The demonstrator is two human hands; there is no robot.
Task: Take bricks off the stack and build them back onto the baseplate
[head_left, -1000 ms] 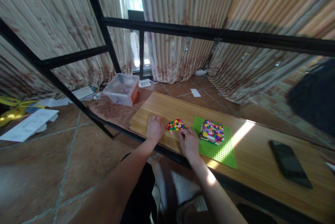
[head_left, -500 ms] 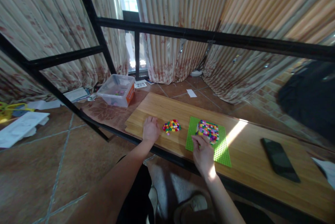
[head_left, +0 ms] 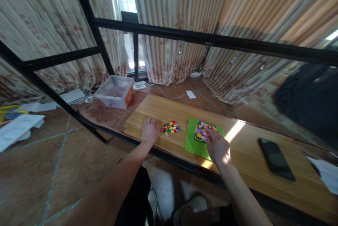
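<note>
On a green studded baseplate [head_left: 190, 145] stands a block of multicoloured small toy bricks [head_left: 201, 132], built up in layers. My right hand [head_left: 218, 146] is over the block's right part, hiding some of it and the plate. Its thumb and finger are pinched together at the bricks; whatever sits between them is too small to make out. To the left, my left hand [head_left: 150, 131] lies palm down on the wooden board [head_left: 158, 106], fingers loosely bent and apart, holding nothing visible. Just right of it is a loose pile of coloured bricks [head_left: 171, 127].
A black phone [head_left: 276, 159] lies on the board's right side, with white paper [head_left: 323, 173] beyond. At the back left, a clear plastic box [head_left: 114, 92] holds a few pieces. A black metal frame [head_left: 163, 31] crosses ahead, before curtains [head_left: 163, 0].
My right hand has moved from the front left of the brick block to its right side, uncovering the block's left part. My left hand stays beside the pile. The view has shifted slightly.
</note>
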